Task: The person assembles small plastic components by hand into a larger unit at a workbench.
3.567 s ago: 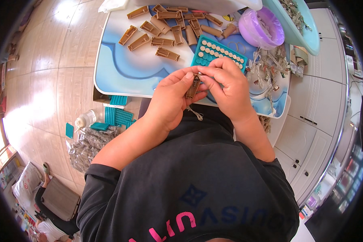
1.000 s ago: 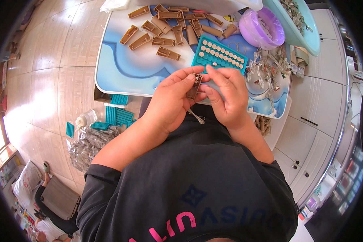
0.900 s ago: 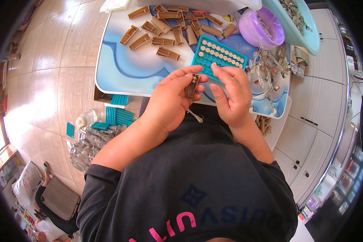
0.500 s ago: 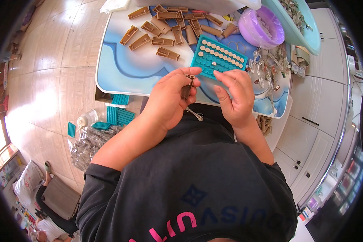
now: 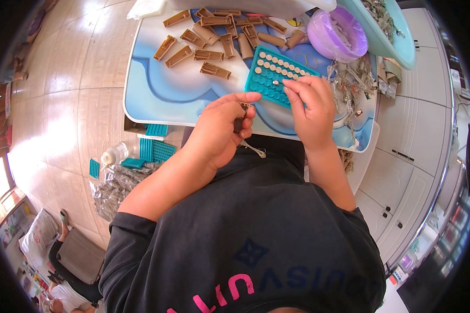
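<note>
Wrapped in the fingers of my left hand [image 5: 225, 122] is a brown plastic casing [image 5: 240, 124], mostly covered by the palm and thumb. My right hand [image 5: 314, 107] hovers over the right part of a teal tray [image 5: 256, 86] with its thumb and index fingertips pinched together; anything between them is too small to make out. Just left of those fingertips, a small silvery piece [image 5: 275, 82] sits on the tray. Rows of round cream discs [image 5: 273, 67] fill the tray's far rows, while the nearer rows show bare teal cups.
Brown plastic casings [image 5: 209, 55] lie scattered at the far side of the blue-and-white table [image 5: 164, 99]. A purple bowl [image 5: 318, 34] and a pale teal basin [image 5: 406, 49] stand far right, near small metal parts [image 5: 352, 78]. More teal trays [image 5: 154, 148] are low at left, beside a plastic bag [image 5: 115, 190].
My right hand has shifted slightly right, and its thumb and index finger have closed into a pinch over the tray. My left hand keeps its hold on the casing.
</note>
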`<move>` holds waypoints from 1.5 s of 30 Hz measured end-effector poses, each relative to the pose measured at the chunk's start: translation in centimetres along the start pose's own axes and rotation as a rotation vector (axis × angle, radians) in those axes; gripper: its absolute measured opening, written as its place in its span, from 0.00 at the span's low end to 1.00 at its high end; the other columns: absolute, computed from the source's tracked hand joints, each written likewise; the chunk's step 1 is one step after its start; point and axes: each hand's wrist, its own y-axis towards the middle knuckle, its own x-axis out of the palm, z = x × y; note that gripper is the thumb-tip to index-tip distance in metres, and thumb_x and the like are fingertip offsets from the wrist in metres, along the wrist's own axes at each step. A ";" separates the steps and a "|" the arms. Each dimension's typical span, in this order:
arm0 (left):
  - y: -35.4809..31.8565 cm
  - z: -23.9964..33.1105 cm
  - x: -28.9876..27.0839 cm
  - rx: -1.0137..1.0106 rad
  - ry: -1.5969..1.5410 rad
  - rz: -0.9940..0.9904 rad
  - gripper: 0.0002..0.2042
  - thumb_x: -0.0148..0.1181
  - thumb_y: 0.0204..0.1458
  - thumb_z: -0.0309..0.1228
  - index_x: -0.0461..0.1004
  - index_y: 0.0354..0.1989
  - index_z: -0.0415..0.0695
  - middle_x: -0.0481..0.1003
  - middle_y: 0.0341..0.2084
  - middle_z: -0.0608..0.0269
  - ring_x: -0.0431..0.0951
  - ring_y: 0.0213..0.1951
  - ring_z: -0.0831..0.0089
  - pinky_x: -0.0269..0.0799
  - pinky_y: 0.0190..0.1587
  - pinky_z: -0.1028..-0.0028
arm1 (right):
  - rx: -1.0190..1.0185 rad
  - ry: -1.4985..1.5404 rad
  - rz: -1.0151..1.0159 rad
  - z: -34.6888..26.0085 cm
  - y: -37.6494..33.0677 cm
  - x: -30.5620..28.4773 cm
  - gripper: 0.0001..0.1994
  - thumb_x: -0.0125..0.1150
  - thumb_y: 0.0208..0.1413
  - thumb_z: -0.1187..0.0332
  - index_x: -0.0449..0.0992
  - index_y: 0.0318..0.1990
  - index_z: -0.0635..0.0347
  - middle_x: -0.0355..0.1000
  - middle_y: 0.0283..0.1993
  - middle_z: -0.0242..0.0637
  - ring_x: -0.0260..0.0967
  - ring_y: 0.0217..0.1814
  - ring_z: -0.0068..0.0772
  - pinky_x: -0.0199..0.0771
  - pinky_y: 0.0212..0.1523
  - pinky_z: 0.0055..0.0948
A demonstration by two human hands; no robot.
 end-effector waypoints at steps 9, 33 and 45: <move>0.0 0.1 0.0 0.005 0.007 -0.019 0.16 0.41 0.49 0.19 0.67 0.48 0.33 0.67 0.28 0.65 0.63 0.26 0.80 0.61 0.29 0.81 | -0.010 -0.095 -0.157 0.5 1.2 0.9 0.07 0.65 0.38 0.72 0.77 0.28 0.58 0.68 0.30 0.33 0.65 0.37 0.38 0.67 0.37 0.33; 0.5 -1.1 -0.9 0.065 0.108 -0.149 0.17 0.42 0.55 0.21 0.63 0.54 0.33 0.69 0.33 0.67 0.66 0.31 0.82 0.63 0.34 0.83 | -0.097 0.194 -0.165 -3.7 0.4 0.7 0.07 0.65 0.38 0.75 0.73 0.26 0.60 0.67 0.28 0.35 0.65 0.32 0.39 0.65 0.32 0.34; 0.3 -2.0 -0.7 0.171 0.253 -0.108 0.16 0.44 0.60 0.26 0.62 0.56 0.35 0.69 0.29 0.66 0.67 0.30 0.81 0.65 0.34 0.81 | -0.263 -0.053 -0.230 -4.3 -0.1 0.0 0.10 0.59 0.38 0.74 0.75 0.32 0.62 0.66 0.31 0.34 0.65 0.35 0.37 0.67 0.35 0.33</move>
